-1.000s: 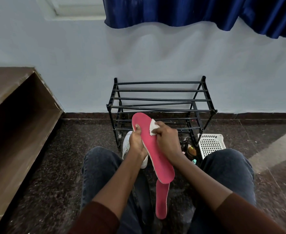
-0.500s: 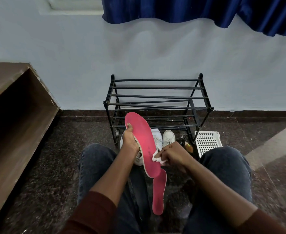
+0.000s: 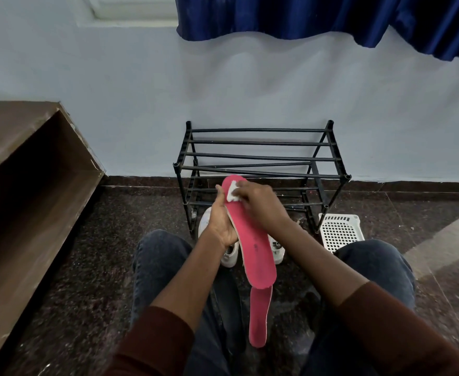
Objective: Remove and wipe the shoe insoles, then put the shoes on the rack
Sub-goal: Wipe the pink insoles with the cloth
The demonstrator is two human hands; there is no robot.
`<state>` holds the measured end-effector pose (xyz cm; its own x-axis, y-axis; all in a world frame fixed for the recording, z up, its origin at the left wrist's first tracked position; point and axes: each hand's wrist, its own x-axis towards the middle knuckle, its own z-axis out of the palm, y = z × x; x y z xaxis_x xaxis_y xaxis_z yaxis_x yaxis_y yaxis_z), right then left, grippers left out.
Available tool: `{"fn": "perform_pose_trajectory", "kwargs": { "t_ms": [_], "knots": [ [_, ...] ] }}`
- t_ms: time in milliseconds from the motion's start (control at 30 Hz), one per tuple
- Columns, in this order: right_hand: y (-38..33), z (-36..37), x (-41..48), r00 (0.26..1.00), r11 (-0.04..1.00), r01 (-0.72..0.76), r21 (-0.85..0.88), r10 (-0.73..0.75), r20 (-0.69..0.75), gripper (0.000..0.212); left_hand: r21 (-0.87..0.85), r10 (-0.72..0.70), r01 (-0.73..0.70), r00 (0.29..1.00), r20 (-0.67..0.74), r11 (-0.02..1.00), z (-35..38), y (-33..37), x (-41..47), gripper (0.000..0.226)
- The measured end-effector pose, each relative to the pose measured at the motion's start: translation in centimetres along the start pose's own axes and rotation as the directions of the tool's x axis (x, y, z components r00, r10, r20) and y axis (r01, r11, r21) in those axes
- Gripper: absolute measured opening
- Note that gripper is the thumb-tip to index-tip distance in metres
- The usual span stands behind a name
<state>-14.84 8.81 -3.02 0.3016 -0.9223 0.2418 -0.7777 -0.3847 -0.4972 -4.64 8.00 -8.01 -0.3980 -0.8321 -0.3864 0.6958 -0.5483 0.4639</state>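
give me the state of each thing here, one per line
held insole: out of the shoe, tilted, being wiped
second insole: out, lying on the floor
white wipe: pressed on the held insole's top end
left hand: grips held insole
right hand: pinches wipe
white shoes: on floor
rack: empty

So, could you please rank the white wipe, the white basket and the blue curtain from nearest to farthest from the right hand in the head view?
From the right hand:
1. White wipe, pinched in that hand at the toe end of the held insole.
2. White basket, on the floor to the right of the rack.
3. Blue curtain, high on the wall.
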Motion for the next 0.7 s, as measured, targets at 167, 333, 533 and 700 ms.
{"fn": "perform_pose_trajectory", "kwargs": {
  "t_ms": [167, 333, 533, 700],
  "knots": [
    [-0.3, 2.4, -1.3, 0.999, 0.992, 0.028, -0.127, -0.025, 0.026, 0.019, 0.032, -0.047, 0.048, 0.998, -0.033, 0.998, 0.0, 0.1, 0.5, 0.105],
    [0.8, 2.9, -5.9, 0.995, 0.996, -0.08, 0.032, 0.078, 0.059, 0.019, -0.013, -0.033, 0.031, 0.993, -0.111, 0.999, -1.5, -0.9, 1.9, 0.102],
    [2.0, 2.0, -10.4, 0.916, 0.941, -0.336, 0.047, 0.315, 0.247, 0.019, -0.011, -0.048, 0.047, 0.991, -0.125, 0.999, -3.2, -3.2, 3.2, 0.1],
    [6.2, 1.3, -11.5, 0.725, 0.737, -0.674, 0.044, 0.649, 0.228, 0.019, 0.016, -0.094, 0.098, 0.984, -0.153, 0.995, -4.7, -5.3, 3.9, 0.097]
  ]
}}
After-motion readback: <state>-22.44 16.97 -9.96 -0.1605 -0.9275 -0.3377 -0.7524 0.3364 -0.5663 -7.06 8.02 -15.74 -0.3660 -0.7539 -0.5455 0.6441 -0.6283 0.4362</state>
